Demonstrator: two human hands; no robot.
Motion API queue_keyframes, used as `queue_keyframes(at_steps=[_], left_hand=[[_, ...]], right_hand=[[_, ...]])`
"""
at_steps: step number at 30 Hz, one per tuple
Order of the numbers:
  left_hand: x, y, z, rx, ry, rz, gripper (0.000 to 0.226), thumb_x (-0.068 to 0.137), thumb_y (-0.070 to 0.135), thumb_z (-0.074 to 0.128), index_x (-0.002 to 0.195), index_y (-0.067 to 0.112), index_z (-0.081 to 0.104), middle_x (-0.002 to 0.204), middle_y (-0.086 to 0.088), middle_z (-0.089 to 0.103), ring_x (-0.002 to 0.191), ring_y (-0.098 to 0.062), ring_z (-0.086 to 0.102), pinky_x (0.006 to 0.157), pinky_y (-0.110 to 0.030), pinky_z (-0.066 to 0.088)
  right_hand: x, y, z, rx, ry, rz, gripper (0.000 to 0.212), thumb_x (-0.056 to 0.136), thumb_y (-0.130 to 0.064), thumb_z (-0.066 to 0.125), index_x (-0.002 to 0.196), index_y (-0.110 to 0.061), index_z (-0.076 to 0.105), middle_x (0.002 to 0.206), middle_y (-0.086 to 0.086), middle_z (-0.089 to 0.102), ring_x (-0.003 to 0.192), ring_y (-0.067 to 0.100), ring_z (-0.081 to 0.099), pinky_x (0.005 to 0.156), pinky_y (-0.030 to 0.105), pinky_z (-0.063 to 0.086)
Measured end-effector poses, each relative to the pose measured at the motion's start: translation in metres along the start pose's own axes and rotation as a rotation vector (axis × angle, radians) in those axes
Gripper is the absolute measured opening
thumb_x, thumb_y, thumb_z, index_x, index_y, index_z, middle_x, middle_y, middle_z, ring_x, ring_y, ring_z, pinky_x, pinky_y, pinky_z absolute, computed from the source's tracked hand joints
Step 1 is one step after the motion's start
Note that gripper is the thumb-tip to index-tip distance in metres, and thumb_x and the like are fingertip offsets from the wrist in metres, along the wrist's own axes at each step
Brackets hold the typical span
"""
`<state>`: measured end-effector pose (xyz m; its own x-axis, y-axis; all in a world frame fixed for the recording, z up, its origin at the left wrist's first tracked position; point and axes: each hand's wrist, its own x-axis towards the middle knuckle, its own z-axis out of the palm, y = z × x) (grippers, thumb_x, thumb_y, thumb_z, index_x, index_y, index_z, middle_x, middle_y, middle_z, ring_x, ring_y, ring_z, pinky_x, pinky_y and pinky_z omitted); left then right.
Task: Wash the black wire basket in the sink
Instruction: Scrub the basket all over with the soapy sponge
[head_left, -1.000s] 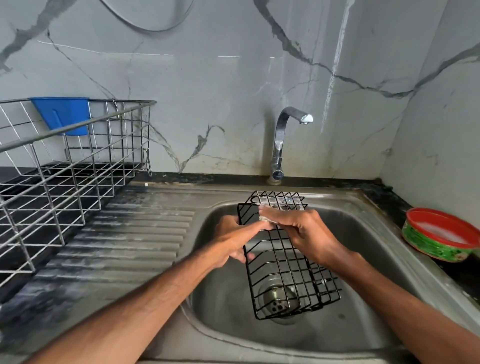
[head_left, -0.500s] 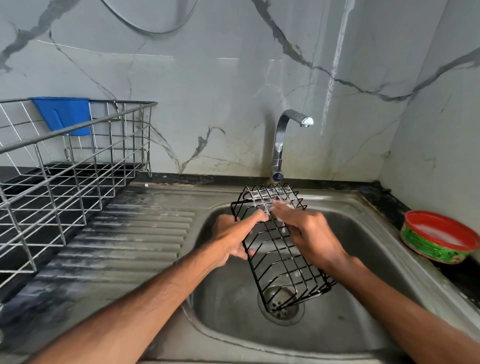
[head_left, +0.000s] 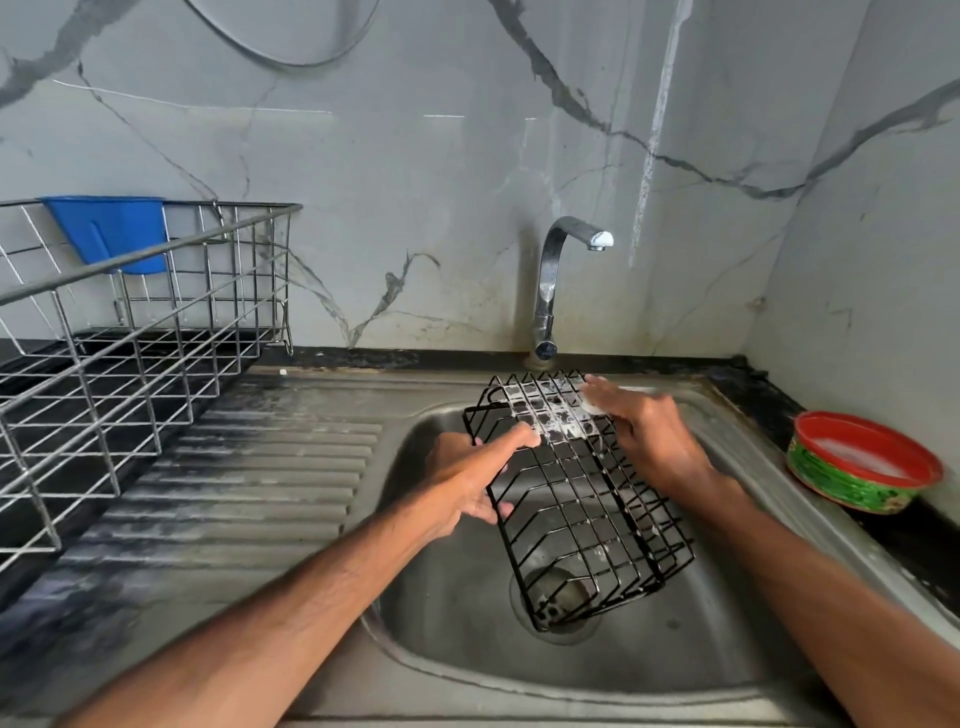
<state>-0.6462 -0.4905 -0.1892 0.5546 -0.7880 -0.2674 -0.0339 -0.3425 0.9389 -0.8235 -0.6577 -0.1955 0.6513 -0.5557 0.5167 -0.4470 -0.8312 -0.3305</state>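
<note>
A grey marble wall (head_left: 415, 156) with dark veins rises behind the tap (head_left: 549, 291) and turns a corner to its right. A cable (head_left: 306, 65) loops high to its left. A black counter (head_left: 363, 358) runs at its foot. Left of the tap stands a wire rack (head_left: 130, 364) with a blue holder (head_left: 111, 234); far right sits a red-rimmed tub (head_left: 857, 462).

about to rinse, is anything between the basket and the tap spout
Nothing visible. The left hand grips the black wire basket, tilted over the sink, and the right hand is on its soapy top end. That end sits below the tap spout with only open air between.
</note>
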Motion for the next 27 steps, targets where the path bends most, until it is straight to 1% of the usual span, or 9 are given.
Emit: queue_keyframes(at_steps=[2,4,7,10,13,15,20,23,27], left_hand=[[0.003,0.0,-0.003,0.0,0.032,0.01,0.058,0.06,0.058,0.088,0.089,0.017,0.058,0.105,-0.001,0.072,0.07,-0.033,0.078,0.07,-0.047,0.066],[0.006,0.0,-0.007,-0.001,0.063,0.011,0.062,0.059,0.059,0.088,0.094,0.014,0.061,0.104,-0.001,0.072,0.067,-0.032,0.077,0.07,-0.047,0.066],[0.009,-0.002,-0.01,-0.014,0.081,0.007,0.089,0.05,0.073,0.085,0.112,0.012,0.066,0.111,-0.002,0.07,0.062,-0.03,0.076,0.071,-0.045,0.066],[0.011,-0.005,-0.013,-0.006,0.065,0.028,0.122,0.026,0.099,0.068,0.123,0.026,0.069,0.121,0.001,0.065,0.063,-0.027,0.077,0.071,-0.041,0.066],[0.01,-0.006,-0.012,-0.034,0.041,0.044,0.118,0.032,0.089,0.068,0.128,0.021,0.068,0.128,-0.003,0.063,0.064,-0.028,0.077,0.068,-0.037,0.065],[0.009,-0.007,-0.009,-0.02,-0.014,0.033,0.115,0.035,0.085,0.069,0.13,0.02,0.067,0.139,-0.005,0.057,0.066,-0.028,0.078,0.066,-0.035,0.064],[0.01,-0.01,-0.006,-0.004,-0.01,0.013,0.117,0.045,0.07,0.082,0.141,0.008,0.055,0.152,-0.006,0.049,0.066,-0.029,0.078,0.071,-0.039,0.064],[0.009,-0.012,-0.006,0.039,-0.03,0.035,0.109,0.047,0.074,0.079,0.135,0.012,0.063,0.157,-0.006,0.043,0.066,-0.028,0.078,0.071,-0.036,0.064],[0.013,-0.017,-0.002,0.086,-0.038,0.03,0.109,0.036,0.079,0.074,0.126,0.017,0.07,0.141,-0.004,0.057,0.074,-0.027,0.078,0.076,-0.035,0.065]], right_hand=[[-0.004,-0.018,0.001,-0.023,-0.011,0.012,0.073,0.083,0.021,0.045,0.144,-0.019,0.053,0.151,0.001,0.048,0.122,0.021,0.064,0.102,0.027,0.052],[-0.012,-0.044,0.002,-0.065,-0.038,0.015,0.067,0.086,0.019,0.043,0.141,-0.018,0.055,0.143,0.01,0.058,0.097,0.021,0.074,0.082,0.019,0.058],[-0.027,-0.079,0.01,-0.078,-0.023,-0.071,0.064,0.081,0.021,0.045,0.131,-0.017,0.06,0.137,0.012,0.063,0.098,0.027,0.074,0.083,0.035,0.062],[-0.031,-0.09,0.015,-0.033,-0.025,-0.139,0.067,0.078,0.021,0.046,0.132,-0.016,0.063,0.133,0.013,0.066,0.098,0.033,0.073,0.081,0.044,0.061],[-0.031,-0.088,0.013,0.027,-0.007,-0.15,0.071,0.075,0.023,0.046,0.131,-0.017,0.065,0.138,0.009,0.062,0.1,0.031,0.073,0.079,0.044,0.062],[-0.032,-0.083,0.013,0.065,0.027,-0.139,0.067,0.073,0.025,0.048,0.123,-0.014,0.069,0.136,0.005,0.064,0.09,0.03,0.075,0.074,0.045,0.063],[-0.032,-0.074,0.017,0.083,0.042,-0.073,0.052,0.078,0.02,0.049,0.113,-0.012,0.071,0.134,0.006,0.065,0.092,0.031,0.074,0.083,0.044,0.06],[-0.032,-0.072,0.022,0.108,0.023,-0.058,0.052,0.08,0.018,0.049,0.114,-0.013,0.072,0.133,0.008,0.065,0.105,0.031,0.071,0.091,0.043,0.059],[-0.033,-0.07,0.027,0.124,0.009,0.003,0.051,0.085,0.014,0.051,0.123,-0.013,0.072,0.137,0.006,0.061,0.124,0.021,0.061,0.105,0.034,0.051]])
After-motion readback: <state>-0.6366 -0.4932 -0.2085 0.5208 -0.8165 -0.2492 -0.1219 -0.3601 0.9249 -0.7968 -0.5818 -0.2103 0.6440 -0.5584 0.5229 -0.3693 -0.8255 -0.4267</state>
